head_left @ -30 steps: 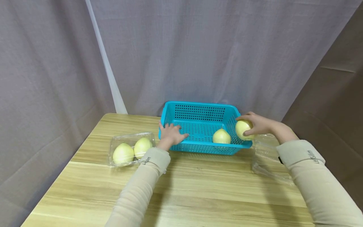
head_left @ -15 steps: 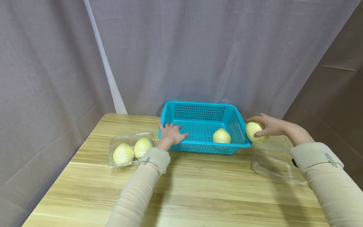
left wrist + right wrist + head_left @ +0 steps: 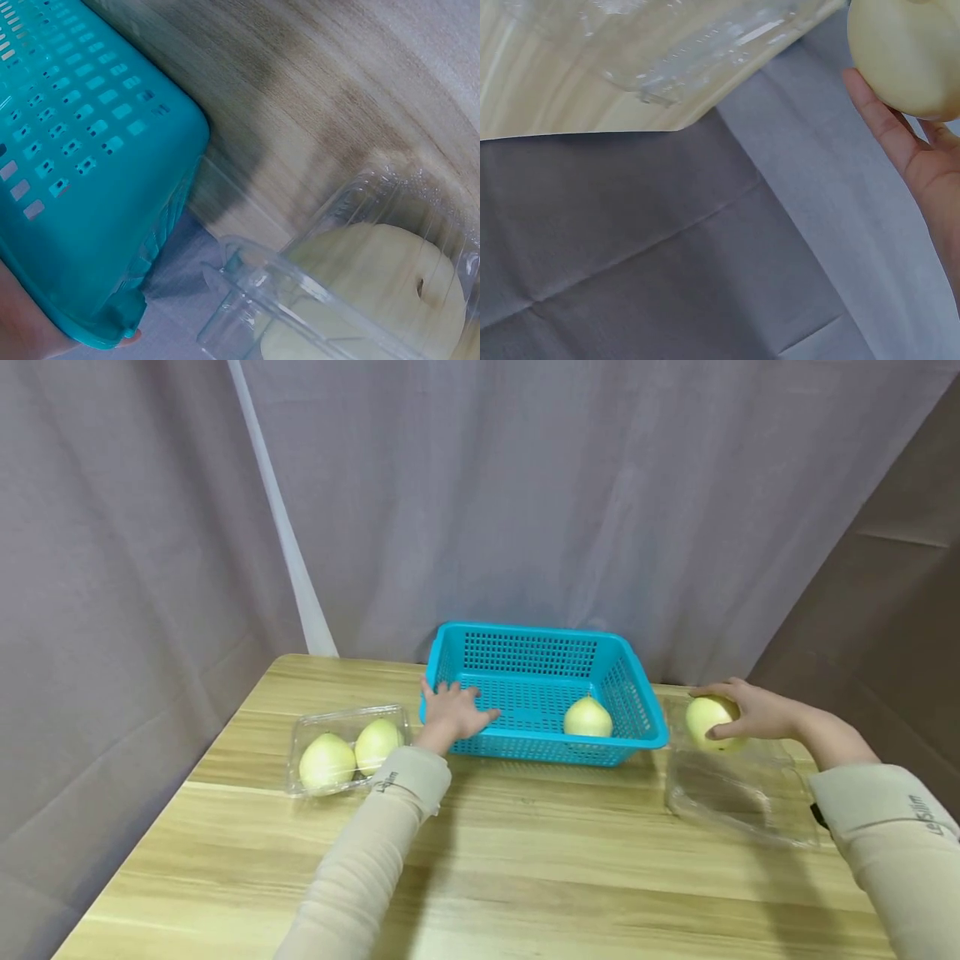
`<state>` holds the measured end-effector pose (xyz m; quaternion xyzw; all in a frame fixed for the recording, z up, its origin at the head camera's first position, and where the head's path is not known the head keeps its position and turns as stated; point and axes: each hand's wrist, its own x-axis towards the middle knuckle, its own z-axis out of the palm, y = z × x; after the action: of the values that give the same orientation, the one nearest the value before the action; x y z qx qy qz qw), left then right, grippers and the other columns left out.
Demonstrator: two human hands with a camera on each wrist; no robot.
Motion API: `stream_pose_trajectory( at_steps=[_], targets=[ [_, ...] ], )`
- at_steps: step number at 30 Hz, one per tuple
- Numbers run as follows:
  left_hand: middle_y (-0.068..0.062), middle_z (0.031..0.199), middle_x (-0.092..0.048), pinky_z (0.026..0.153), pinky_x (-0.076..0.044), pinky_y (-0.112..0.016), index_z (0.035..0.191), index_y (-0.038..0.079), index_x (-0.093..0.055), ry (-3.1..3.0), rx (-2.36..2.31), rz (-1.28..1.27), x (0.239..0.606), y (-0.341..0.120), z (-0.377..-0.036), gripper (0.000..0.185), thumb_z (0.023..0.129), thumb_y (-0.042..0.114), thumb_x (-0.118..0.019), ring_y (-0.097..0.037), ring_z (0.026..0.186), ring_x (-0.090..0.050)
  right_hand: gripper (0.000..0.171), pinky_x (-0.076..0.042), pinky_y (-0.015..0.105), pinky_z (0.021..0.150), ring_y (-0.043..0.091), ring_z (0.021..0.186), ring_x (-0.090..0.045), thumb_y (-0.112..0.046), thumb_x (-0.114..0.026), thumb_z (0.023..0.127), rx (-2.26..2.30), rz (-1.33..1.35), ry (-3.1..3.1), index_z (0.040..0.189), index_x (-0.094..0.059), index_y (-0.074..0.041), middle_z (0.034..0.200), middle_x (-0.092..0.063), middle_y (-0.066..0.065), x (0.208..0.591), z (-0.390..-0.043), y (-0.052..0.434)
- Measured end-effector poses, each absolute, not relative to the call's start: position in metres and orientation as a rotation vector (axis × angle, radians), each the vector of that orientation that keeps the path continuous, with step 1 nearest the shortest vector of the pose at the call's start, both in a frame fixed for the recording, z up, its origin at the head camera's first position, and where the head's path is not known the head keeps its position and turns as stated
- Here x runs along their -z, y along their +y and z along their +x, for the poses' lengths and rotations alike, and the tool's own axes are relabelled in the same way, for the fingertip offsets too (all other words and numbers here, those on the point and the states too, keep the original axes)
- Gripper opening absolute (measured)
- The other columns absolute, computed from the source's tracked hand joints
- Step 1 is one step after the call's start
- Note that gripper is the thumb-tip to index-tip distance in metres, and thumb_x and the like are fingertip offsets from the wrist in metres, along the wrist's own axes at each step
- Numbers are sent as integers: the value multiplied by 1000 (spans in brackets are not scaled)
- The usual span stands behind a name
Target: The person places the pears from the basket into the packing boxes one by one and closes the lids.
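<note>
My right hand (image 3: 753, 710) grips a pale yellow pear (image 3: 707, 720), thumb on the near side and fingers over the far side. Below and around that pear is an unlidded clear plastic box (image 3: 738, 806) at the table's right. The right wrist view shows the pear (image 3: 907, 56) against the fingers (image 3: 889, 127). Across the front left corner of a turquoise plastic basket (image 3: 540, 749) rests my left hand (image 3: 452, 717), fingers spread over the rim. One more pear (image 3: 588, 718) sits inside the basket at its right end.
Left of the basket, a clear plastic box (image 3: 303, 787) holds two pears (image 3: 327, 763); the left wrist view shows one pear (image 3: 375, 285) through its wall. Behind the wooden table (image 3: 510, 877) hangs a grey curtain (image 3: 525, 510).
My right hand has carried its pear rightward from the basket's right end, past the rim, to over the clear box. The left hand and the basket have stayed in place.
</note>
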<state>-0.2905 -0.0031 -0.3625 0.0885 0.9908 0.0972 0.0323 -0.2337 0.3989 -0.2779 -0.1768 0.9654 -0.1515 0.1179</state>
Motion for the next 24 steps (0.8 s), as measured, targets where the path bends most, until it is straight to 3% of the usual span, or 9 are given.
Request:
stream_pose_trajectory(
  at_steps=[5, 12, 17, 21, 24],
  targets=[
    [-8, 148, -40, 114, 4, -62, 139, 27, -47, 3054, -301, 267, 362, -3, -290, 63, 89, 65, -40, -35, 141, -27, 62, -45, 36, 66, 37, 95, -53, -23, -73, 80, 373, -569, 2873, 130, -46, 4, 120, -44, 35, 291, -232, 405],
    [-8, 148, -39, 114, 4, -62, 139, 27, -47, 3058, -295, 268, 364, -2, -290, 64, 89, 66, -39, -35, 141, -28, 63, -44, 29, 63, 28, 90, -52, -20, -74, 80, 441, -604, 2853, 129, -45, 8, 117, -47, 32, 307, -228, 413],
    [-8, 148, -40, 114, 3, -62, 139, 27, -47, 3054, -306, 270, 364, -2, -290, 64, 89, 66, -40, -35, 141, -28, 62, -44, 28, 64, 37, 98, -51, -19, -74, 79, 474, -628, 2853, 127, -46, 9, 120, -46, 35, 320, -224, 419],
    [-9, 148, -40, 114, 3, -62, 139, 26, -47, 3052, -308, 275, 363, -2, -289, 65, 89, 66, -40, -35, 141, -28, 61, -43, 31, 65, 36, 96, -51, -18, -74, 78, 465, -642, 2861, 125, -47, 9, 118, -47, 34, 329, -221, 422],
    [-9, 148, -40, 114, 3, -62, 139, 26, -48, 3056, -308, 279, 363, -2, -290, 65, 89, 66, -40, -35, 140, -28, 59, -42, 41, 69, 34, 93, -53, -21, -75, 77, 382, -654, 2905, 123, -50, 5, 115, -51, 30, 333, -221, 423]
  ],
)
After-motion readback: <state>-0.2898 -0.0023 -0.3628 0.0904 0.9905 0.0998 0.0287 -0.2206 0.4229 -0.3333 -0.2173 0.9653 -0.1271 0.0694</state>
